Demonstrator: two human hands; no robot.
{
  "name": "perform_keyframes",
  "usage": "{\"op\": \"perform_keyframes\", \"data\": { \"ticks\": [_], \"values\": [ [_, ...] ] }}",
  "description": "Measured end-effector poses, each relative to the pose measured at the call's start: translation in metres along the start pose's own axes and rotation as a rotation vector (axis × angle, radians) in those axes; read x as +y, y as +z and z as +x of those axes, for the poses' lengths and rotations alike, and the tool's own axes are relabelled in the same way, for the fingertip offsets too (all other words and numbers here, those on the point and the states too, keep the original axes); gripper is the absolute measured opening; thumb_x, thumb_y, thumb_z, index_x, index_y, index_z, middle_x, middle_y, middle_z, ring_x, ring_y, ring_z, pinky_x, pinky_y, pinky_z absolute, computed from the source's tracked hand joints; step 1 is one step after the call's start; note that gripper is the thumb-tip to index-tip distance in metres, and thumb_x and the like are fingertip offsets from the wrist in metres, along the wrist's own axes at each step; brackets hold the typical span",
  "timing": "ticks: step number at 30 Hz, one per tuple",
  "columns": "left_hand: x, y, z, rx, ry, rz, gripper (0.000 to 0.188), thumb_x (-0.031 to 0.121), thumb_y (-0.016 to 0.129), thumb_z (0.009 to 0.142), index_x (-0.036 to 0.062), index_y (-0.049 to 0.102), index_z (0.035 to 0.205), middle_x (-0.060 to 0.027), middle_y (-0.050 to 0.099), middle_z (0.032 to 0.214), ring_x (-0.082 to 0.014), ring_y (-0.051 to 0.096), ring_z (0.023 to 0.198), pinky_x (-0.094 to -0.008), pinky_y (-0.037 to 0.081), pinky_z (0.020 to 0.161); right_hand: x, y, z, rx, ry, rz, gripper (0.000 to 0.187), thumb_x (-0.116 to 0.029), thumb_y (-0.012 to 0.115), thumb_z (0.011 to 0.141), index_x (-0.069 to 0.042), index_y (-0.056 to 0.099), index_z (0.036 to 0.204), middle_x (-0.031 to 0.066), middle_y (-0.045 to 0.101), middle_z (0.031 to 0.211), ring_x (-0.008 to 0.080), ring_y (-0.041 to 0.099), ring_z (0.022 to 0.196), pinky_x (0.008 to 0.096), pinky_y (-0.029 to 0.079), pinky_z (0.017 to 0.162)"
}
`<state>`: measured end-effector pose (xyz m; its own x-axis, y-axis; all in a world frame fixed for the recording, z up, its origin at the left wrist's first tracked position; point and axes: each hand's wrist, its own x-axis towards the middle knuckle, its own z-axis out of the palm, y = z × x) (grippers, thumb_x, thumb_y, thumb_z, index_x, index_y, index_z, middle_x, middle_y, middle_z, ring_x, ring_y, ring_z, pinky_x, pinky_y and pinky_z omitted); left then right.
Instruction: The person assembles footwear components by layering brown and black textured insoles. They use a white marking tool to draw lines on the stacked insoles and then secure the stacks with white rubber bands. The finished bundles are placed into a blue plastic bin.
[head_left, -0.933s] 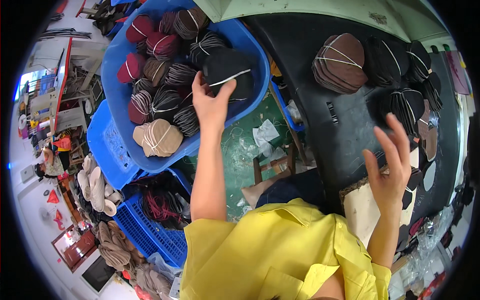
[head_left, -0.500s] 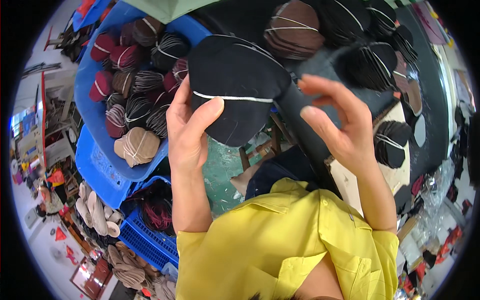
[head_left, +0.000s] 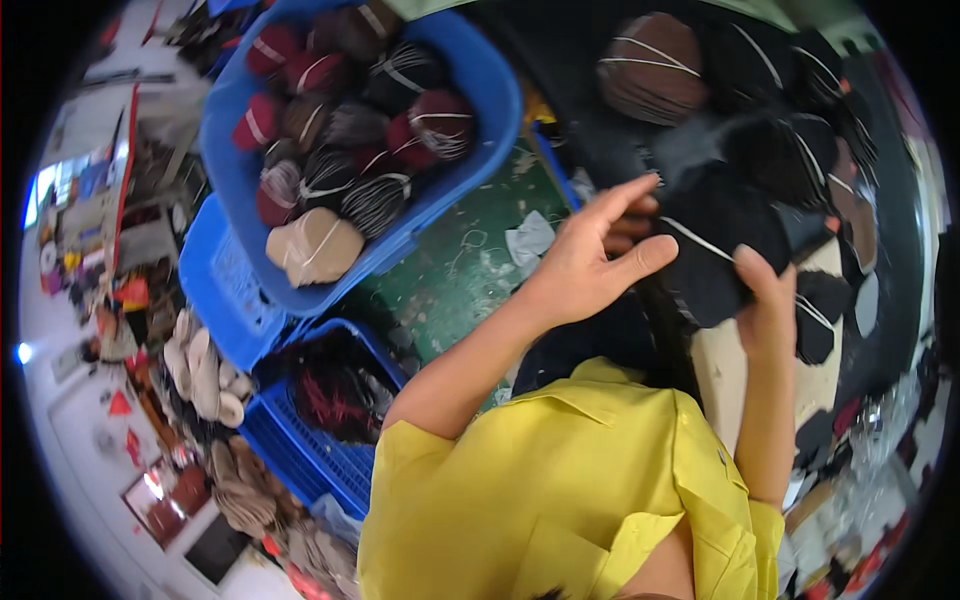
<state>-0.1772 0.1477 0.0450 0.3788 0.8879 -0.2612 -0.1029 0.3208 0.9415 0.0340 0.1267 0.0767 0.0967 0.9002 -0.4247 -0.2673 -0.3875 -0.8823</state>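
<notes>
A bundle of black cut pieces, bound with a white band, is in my right hand above the dark table. My right thumb lies over its face, and the other fingers are hidden behind it. My left hand is at the bundle's left edge, thumb and fingers apart; whether the thumb tip touches it I cannot tell. Beyond the held bundle, a brown banded bundle and black banded bundles sit on the table. Another small black bundle lies just right of my right hand.
To the left stands a blue tub with several maroon, black and brown bundles and a beige bundle. A blue basket holds dark and reddish scraps. Under my right forearm is a pale board. Green floor shows between tub and table.
The black bundle has gone from my left hand, over the tub's side, to my right hand over the table. My left hand has moved right and loosened. The view has shifted left.
</notes>
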Motion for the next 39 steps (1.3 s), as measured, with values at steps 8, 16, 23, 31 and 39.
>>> {"op": "perform_keyframes", "data": {
  "ticks": [8, 16, 23, 31, 39],
  "values": [
    [-0.027, -0.226, -0.06, 0.733, -0.198, 1.579, 0.082, 0.043, 0.081, 0.067, 0.0058, 0.05, 0.134, -0.0209, 0.056, 0.123, -0.0366, 0.054, 0.11, -0.0459, 0.044, 0.095, 0.028, -0.053, 0.013, 0.159, 0.073, -0.127, 0.066, -0.02, 0.068, 0.083, 0.002, 0.042, 0.139, 0.0109, 0.054, 0.133, 0.0222, 0.052, 0.122, 0.0349, 0.038, 0.107],
    [-0.041, -0.248, -0.078, 0.869, 0.101, 0.89, 0.054, 0.023, 0.081, 0.067, 0.0121, 0.063, 0.117, -0.019, 0.057, 0.117, -0.0339, 0.056, 0.11, -0.041, 0.045, 0.095, 0.033, -0.058, 0.015, 0.152, 0.064, -0.054, 0.065, -0.021, 0.07, 0.082, 0.003, 0.045, 0.136, 0.0117, 0.054, 0.133, 0.0223, 0.05, 0.124, 0.0338, 0.036, 0.107],
    [0.024, -0.151, -0.08, 0.841, 0.828, 1.25, 0.083, 0.007, 0.088, 0.056, 0.0082, 0.043, 0.125, -0.0182, 0.047, 0.131, -0.0343, 0.05, 0.119, -0.042, 0.042, 0.099, 0.035, -0.064, 0.015, 0.121, 0.048, -0.07, 0.064, -0.019, 0.069, 0.082, 0.003, 0.044, 0.137, 0.0116, 0.055, 0.132, 0.0222, 0.051, 0.122, 0.0338, 0.036, 0.108],
    [0.032, -0.102, -0.05, 0.734, 1.051, 1.137, 0.084, 0.007, 0.087, 0.059, 0.0055, 0.04, 0.128, -0.0211, 0.049, 0.13, -0.0347, 0.055, 0.113, -0.0395, 0.046, 0.095, 0.033, -0.051, 0.01, 0.124, 0.023, -0.053, 0.065, -0.017, 0.071, 0.08, 0.002, 0.044, 0.137, 0.0123, 0.055, 0.13, 0.0226, 0.052, 0.121, 0.0331, 0.037, 0.106],
    [-0.008, -0.025, -0.006, 0.47, 0.923, 0.931, 0.073, 0.004, 0.085, 0.057, 0.004, 0.052, 0.122, -0.021, 0.049, 0.127, -0.0367, 0.054, 0.113, -0.0423, 0.048, 0.094, -0.001, -0.036, 0.012, 0.1, 0.107, 0.049, 0.064, -0.012, 0.074, 0.076, 0.002, 0.047, 0.133, 0.0111, 0.06, 0.118, 0.0202, 0.06, 0.106, 0.0315, 0.047, 0.094]
  ]
}}
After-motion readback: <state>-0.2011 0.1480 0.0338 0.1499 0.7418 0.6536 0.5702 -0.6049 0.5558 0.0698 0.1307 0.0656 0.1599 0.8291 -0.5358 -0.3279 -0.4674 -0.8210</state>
